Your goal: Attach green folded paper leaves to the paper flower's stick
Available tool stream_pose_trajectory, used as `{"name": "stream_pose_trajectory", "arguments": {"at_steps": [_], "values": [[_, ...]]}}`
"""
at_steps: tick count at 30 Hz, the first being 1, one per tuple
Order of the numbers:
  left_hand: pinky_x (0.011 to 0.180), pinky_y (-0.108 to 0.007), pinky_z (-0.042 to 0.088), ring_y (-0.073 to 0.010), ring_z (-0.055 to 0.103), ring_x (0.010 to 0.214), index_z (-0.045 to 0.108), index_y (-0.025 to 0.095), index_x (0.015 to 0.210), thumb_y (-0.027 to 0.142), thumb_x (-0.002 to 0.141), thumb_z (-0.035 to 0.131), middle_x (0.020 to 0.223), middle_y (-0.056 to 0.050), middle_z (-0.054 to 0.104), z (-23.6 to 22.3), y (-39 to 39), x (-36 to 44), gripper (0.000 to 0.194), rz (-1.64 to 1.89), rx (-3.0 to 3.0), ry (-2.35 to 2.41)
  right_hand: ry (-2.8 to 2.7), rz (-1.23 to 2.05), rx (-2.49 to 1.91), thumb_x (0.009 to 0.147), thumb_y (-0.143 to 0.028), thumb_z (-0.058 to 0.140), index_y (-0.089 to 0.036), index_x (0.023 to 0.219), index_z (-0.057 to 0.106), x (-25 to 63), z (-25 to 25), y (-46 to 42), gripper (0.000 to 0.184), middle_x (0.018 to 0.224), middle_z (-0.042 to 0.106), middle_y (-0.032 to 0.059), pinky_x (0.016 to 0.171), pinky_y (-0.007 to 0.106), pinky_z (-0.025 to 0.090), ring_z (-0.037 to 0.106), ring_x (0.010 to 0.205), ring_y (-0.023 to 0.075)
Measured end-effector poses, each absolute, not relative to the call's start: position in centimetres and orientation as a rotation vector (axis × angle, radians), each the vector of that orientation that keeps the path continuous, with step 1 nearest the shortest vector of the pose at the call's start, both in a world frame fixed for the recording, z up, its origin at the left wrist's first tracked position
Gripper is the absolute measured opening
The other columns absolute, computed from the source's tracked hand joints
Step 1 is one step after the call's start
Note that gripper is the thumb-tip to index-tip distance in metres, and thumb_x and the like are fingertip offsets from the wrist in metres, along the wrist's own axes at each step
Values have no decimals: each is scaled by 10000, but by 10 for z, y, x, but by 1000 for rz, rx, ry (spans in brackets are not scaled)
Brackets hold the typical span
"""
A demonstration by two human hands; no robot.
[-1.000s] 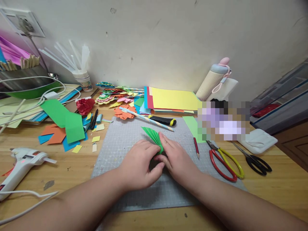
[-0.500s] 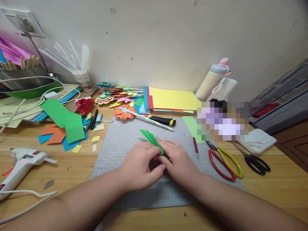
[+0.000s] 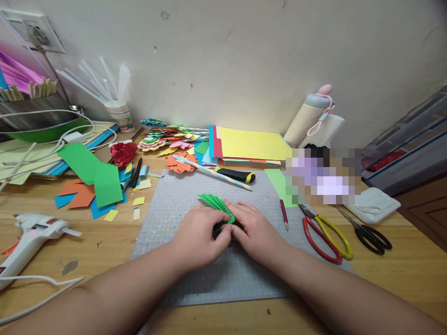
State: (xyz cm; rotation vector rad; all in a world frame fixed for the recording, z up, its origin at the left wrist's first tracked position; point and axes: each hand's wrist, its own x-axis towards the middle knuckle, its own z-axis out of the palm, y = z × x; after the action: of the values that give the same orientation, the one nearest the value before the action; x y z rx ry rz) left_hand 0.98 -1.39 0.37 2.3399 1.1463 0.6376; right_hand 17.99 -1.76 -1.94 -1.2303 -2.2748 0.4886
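Note:
A green pleated paper (image 3: 215, 204) is pinched between my two hands above the grey cutting mat (image 3: 195, 288). My left hand (image 3: 200, 237) closes on its near end, thumb and forefinger together. From the other side my right hand (image 3: 256, 228) grips the same paper, its fingers touching those of the left. The pleats fan out towards the upper left, and the lower part of the paper is hidden by my fingers. Beyond the hands lie a striped paper stick with an orange paper flower (image 3: 182, 162) and a black-and-yellow utility knife (image 3: 235, 175).
To the right are a red pencil (image 3: 284, 215), red-and-yellow-handled scissors (image 3: 324, 235) and black scissors (image 3: 372, 237). A white glue gun (image 3: 37, 237) with its cord lies left, near green paper pieces (image 3: 108, 185). Behind stand stacked coloured sheets (image 3: 254, 143) and a bottle (image 3: 307, 114).
The pleated paper has dipped slightly and its pleats spread a little wider. My left thumb has drawn in against the paper and my right fingers have shifted slightly left.

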Motion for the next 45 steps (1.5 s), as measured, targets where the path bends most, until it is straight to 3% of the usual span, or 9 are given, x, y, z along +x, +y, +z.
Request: {"name": "stream_pose_trajectory", "arguments": {"at_steps": [4,7,19,29,32,35,38,42,45], "values": [[617,-315,413,-189,579,677,657,204,825,252,808,475,763,-30,668,3,-10,4,189,697,2153,1278,-2189,475,-1266,874,-342,505,-222,1333,442,183,-19,-16,478,1277,551,107,990,527,381,508,1170,273],[673,-311,435,-189,594,774,624,200,895,273,840,444,839,-28,658,0,-5,0,202,970,1884,1325,-2110,458,-1284,866,-390,515,-222,1324,456,186,-18,-14,492,1288,543,92,993,528,382,486,1190,288],[775,-302,449,-173,574,852,556,191,883,266,811,449,856,-25,603,-6,8,1,150,1488,1234,1333,-1965,574,-1104,888,-370,486,-243,1282,501,184,-8,-19,414,1244,581,73,994,494,402,534,1143,245],[690,-312,494,-161,571,793,531,210,952,450,858,428,910,-35,571,-9,9,5,277,1313,1029,909,-1962,566,-1111,900,-351,465,-264,1250,524,185,-7,-22,366,1225,599,35,1067,486,317,524,1168,234],[772,-346,494,-193,596,888,523,221,1065,494,764,588,1012,-52,597,-9,5,9,412,1142,1084,723,-1895,651,-1106,900,-353,467,-279,1249,531,184,-6,-21,363,1223,601,27,1042,474,353,519,1172,241],[898,-407,449,-249,587,1008,508,224,1129,418,652,736,1064,-72,625,-10,3,12,563,994,1162,646,-1791,849,-1055,911,-349,447,-271,1243,540,182,-6,-21,354,1212,607,29,964,418,440,536,1149,239],[958,-439,407,-284,540,1104,528,223,1145,358,640,761,1140,-88,610,-10,2,12,571,956,1172,660,-1718,965,-998,910,-351,451,-257,1236,547,179,-7,-22,353,1209,607,33,940,391,453,538,1142,238],[947,-390,416,-277,505,1152,482,292,1239,299,615,788,1343,-58,472,-9,1,10,695,962,1132,583,-1702,1027,-965,912,-340,449,-247,1233,545,176,-7,-26,347,1204,605,38,939,391,435,533,1135,234],[914,-368,436,-249,563,1067,518,280,1204,243,620,787,1295,-62,518,-10,1,10,644,981,1091,531,-1725,1039,-949,917,-317,446,-264,1226,539,175,-7,-29,327,1188,605,32,924,365,428,545,1101,212]]}}
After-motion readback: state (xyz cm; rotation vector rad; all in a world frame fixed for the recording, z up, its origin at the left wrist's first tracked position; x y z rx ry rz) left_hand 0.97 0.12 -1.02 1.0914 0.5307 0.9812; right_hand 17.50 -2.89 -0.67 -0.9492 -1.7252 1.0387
